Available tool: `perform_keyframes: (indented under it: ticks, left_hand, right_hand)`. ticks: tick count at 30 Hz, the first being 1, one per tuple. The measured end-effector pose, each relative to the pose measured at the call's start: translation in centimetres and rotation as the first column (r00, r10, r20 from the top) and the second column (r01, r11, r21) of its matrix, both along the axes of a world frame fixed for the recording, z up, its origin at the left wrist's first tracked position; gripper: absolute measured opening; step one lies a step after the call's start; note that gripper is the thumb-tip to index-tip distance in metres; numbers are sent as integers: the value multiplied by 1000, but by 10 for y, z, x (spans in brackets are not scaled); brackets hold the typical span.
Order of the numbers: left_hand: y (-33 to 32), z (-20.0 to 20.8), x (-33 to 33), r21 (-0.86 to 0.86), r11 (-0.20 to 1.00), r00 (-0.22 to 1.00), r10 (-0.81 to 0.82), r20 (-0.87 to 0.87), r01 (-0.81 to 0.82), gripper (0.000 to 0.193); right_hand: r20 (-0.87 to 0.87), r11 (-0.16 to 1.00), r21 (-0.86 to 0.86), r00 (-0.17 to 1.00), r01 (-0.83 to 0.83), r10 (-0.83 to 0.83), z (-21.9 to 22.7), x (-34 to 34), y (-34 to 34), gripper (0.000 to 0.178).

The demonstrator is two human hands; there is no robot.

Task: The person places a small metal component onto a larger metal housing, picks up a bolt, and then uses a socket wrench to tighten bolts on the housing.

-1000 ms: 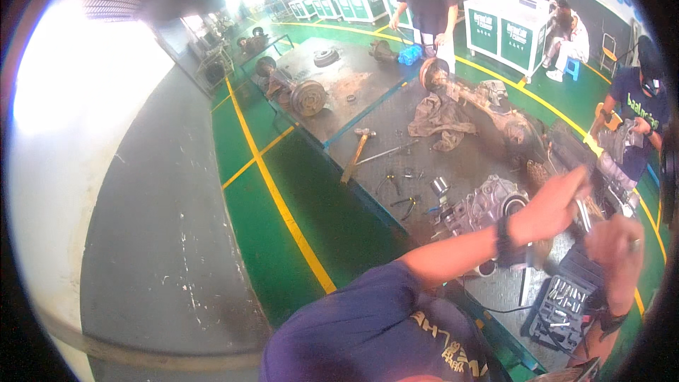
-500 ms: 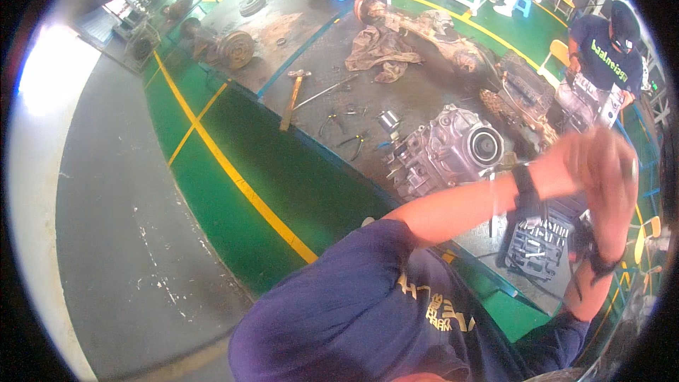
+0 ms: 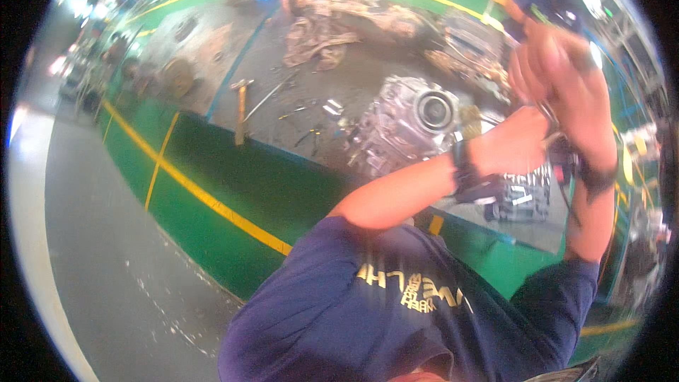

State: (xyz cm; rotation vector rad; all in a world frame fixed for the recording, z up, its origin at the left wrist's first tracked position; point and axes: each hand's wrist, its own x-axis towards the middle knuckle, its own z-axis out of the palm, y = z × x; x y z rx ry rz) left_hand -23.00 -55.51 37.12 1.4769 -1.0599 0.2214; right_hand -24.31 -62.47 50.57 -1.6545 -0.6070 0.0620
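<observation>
My left hand (image 3: 520,141), with a dark band at its wrist, is held in front of me above the bench. Its fingers look curled in, and what they hold, if anything, I cannot make out. Just above and to the right is my right hand (image 3: 559,74), raised close to the left one; motion smears its fingers. Left of both hands, a silver gearbox housing (image 3: 403,124) with a round opening sits on the dark bench. An opened tool case (image 3: 520,194) with rows of metal pieces lies below my hands.
A hammer (image 3: 241,110) and a long metal rod (image 3: 269,95) lie at the bench's left part, near small hand tools (image 3: 311,133). Farther back are a rusty axle assembly (image 3: 368,18) and a brown cloth (image 3: 318,42). A co-worker (image 3: 552,7) is at the far right.
My hands, overlapping before, now show apart, the left lower and the right above it. The view has shifted, so the bench and gearbox housing appear farther left and higher.
</observation>
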Motion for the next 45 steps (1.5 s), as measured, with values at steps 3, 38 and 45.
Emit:
perform_keyframes:
  ticks: [3, 38, 45]
  left_hand:
    - [31, 3, -41, -1, 983, 941, -178, -288, 186, 22]
    - [127, 35, -82, -313, 851, 603, -520, -604, 420, 22]
    - [143, 9, -77, -255, 857, 572, -494, -655, 449, 18]
  right_hand:
    - [141, 994, -105, 990, -6, 21, 2, -9, -29, 33]
    - [191, 994, -105, 982, 30, -10, 38, -34, 27, 73]
    - [94, 997, -78, 995, -26, 33, 8, -35, 30, 74]
